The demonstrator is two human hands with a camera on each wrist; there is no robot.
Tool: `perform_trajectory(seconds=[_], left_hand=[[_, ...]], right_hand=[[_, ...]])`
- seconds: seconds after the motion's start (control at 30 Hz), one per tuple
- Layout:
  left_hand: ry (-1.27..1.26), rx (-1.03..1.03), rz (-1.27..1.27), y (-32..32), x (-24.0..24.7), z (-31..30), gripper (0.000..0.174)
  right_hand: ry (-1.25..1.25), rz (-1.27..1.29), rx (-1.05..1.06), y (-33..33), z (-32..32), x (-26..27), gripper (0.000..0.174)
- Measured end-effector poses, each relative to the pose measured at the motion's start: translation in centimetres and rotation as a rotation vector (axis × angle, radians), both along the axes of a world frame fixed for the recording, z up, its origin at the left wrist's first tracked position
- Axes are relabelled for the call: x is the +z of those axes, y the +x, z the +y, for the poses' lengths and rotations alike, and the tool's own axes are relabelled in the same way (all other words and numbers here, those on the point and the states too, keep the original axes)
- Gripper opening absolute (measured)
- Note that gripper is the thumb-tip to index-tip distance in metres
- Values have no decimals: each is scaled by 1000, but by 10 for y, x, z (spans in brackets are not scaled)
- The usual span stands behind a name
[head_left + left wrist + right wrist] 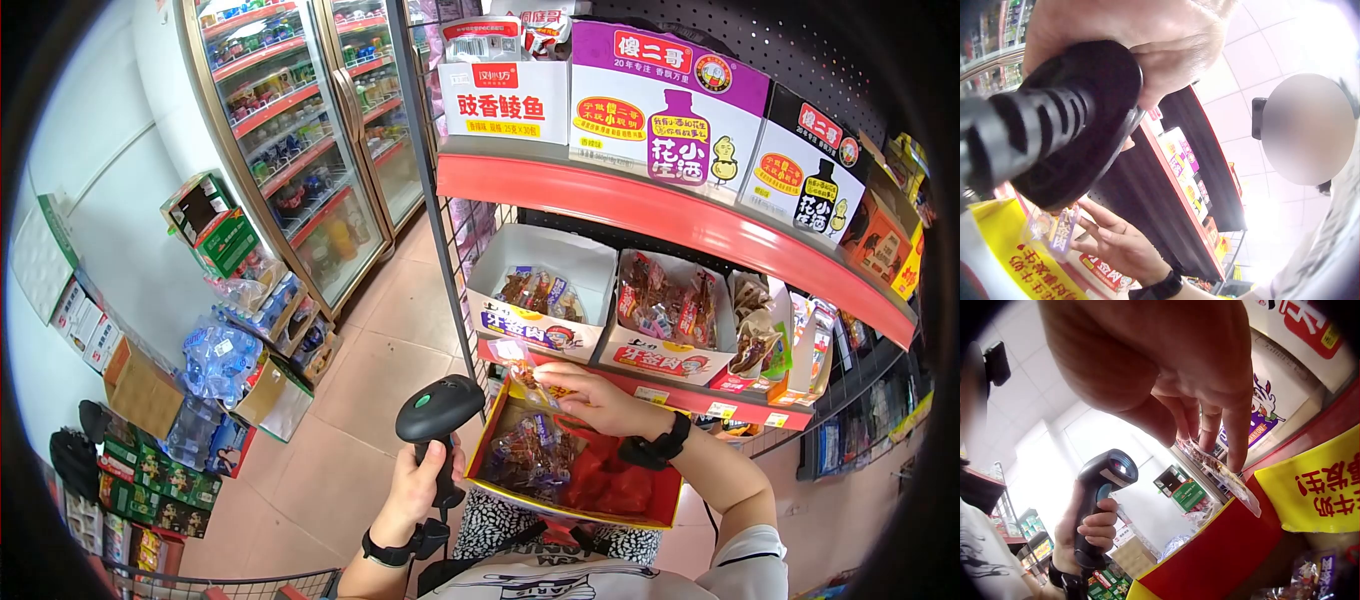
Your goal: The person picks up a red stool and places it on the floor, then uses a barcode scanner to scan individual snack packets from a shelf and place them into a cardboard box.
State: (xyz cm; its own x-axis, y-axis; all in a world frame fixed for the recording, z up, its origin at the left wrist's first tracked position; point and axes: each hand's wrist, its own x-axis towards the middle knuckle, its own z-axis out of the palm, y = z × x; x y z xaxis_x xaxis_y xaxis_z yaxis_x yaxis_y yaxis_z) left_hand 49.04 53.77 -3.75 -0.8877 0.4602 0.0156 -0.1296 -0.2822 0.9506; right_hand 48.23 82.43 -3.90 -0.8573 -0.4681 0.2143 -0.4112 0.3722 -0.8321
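Observation:
A black handheld scanner (438, 408) stands upright in my left hand (420, 485), whose fingers wrap its handle; the right wrist view shows the same grip on the scanner (1100, 497). My right hand (600, 398) pinches a small clear snack packet (522, 368) by its edge, above a red and yellow box (660, 500). In the left wrist view, the packet (1054, 231) with a purple label hangs from the fingertips of my right hand (1125, 250). Inside the box lie several packets (525, 455) and a red crumpled bag (610, 480).
Snack boxes (530, 320) line the lower shelf behind my right hand, with larger cartons (665, 110) on the red-edged shelf above. Glass-door fridges (300, 130) stand at the back left. Wrapped bottles (220, 360) and cartons (145, 390) are stacked on the floor at left.

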Motion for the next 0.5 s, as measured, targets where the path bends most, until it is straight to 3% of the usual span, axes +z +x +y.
perform_trajectory(seconds=[0.5], left_hand=[[4,-14,-31,3,4,-1,46]], right_hand=[[71,80,-34,15,-7,6,51]])
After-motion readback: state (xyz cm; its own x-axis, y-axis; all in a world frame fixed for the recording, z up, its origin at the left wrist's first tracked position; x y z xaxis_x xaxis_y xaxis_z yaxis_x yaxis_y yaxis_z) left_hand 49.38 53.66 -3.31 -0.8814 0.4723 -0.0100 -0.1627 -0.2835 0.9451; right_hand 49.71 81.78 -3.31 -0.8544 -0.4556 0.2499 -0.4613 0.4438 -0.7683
